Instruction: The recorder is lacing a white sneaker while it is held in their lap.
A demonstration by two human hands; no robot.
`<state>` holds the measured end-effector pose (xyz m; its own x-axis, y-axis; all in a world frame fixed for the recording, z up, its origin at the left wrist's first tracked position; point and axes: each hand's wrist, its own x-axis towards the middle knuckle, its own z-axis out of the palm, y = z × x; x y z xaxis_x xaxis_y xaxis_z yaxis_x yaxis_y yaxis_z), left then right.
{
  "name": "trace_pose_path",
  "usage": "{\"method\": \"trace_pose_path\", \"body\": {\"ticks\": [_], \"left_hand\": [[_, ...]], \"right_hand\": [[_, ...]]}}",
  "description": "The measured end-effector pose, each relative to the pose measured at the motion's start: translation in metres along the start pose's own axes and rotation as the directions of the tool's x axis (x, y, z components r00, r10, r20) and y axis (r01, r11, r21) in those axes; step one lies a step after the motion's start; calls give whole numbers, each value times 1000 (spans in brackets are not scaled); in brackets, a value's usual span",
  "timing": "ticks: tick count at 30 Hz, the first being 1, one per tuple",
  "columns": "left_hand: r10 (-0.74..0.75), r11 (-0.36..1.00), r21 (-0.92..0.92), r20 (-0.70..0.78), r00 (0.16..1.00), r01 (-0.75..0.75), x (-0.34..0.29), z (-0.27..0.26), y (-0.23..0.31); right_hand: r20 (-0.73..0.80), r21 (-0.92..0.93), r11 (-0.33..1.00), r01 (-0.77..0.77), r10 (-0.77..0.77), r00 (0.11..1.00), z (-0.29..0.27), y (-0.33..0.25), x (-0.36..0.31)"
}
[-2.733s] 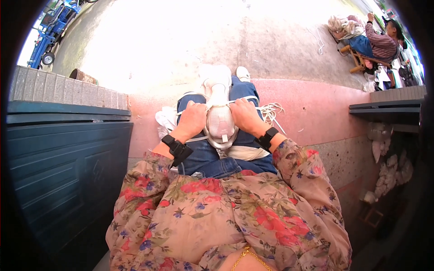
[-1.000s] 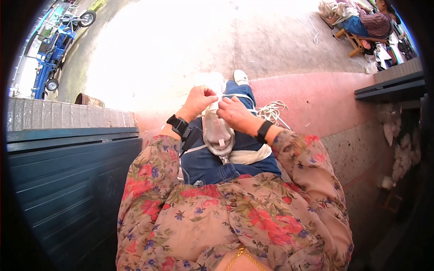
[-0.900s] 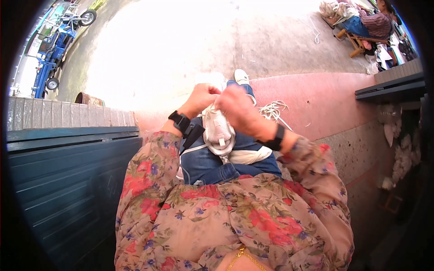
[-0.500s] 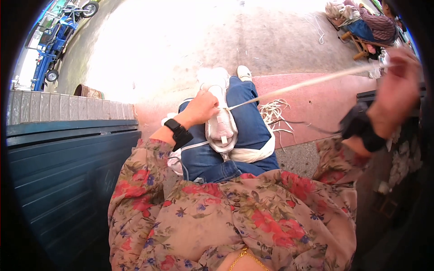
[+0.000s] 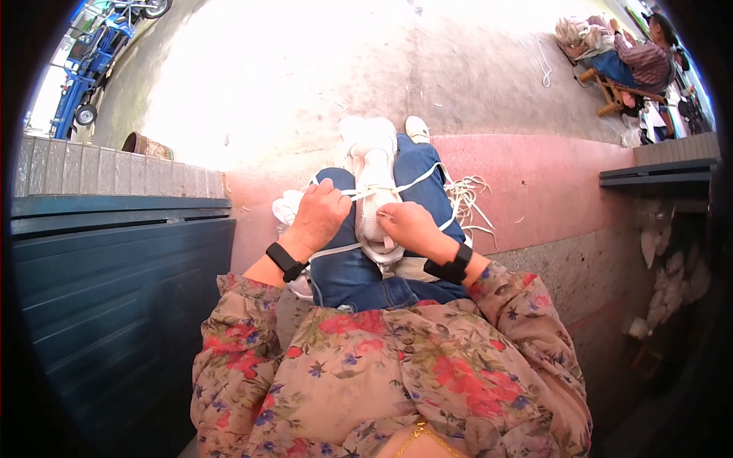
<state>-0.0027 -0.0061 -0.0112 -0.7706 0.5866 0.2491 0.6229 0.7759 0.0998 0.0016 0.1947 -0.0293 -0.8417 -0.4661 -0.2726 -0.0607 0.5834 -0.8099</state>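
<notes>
A white and pale pink sneaker (image 5: 368,229) lies between my thighs. A white shoelace (image 5: 416,179) crosses it and loops out over my right leg. Closed fingers of my left hand (image 5: 322,215) grip the lace at the sneaker's left side. My right hand (image 5: 416,227) sits over the sneaker's right side with thumb and finger pinched together; what is in the pinch is too small to make out. Just beyond my right knee lies a loose heap of white laces (image 5: 467,200). A white cloth-like thing (image 5: 286,206) shows beside my left knee.
Dark blue panels (image 5: 122,282) stand close on my left, and a dark ledge (image 5: 657,175) is at the right. A seated person (image 5: 645,61) is at the far right beside a pale bundle (image 5: 584,37). A blue vehicle (image 5: 84,65) stands far left, near a brown container (image 5: 149,145).
My right hand has come from far out at the right back to the sneaker. The lace, stretched taut before, now hangs in a loop. My left hand has moved slightly left and nearer.
</notes>
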Motion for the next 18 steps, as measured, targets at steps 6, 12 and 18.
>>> {"method": "trace_pose_path", "body": {"ticks": [6, 12, 18], "left_hand": [[-123, 992, 7, -84, 989, 124, -6, 15, 1], [-242, 969, -75, -98, 965, 236, -8, 33, 1], [-388, 920, -83, -45, 921, 384, -5, 34, 1]], "right_hand": [[-282, -244, 970, -18, -53, 958, 18, -9, 14], [-299, -334, 930, -151, 48, 953, 28, -19, 25], [-245, -581, 811, -64, -99, 964, 40, -18, 36]]}}
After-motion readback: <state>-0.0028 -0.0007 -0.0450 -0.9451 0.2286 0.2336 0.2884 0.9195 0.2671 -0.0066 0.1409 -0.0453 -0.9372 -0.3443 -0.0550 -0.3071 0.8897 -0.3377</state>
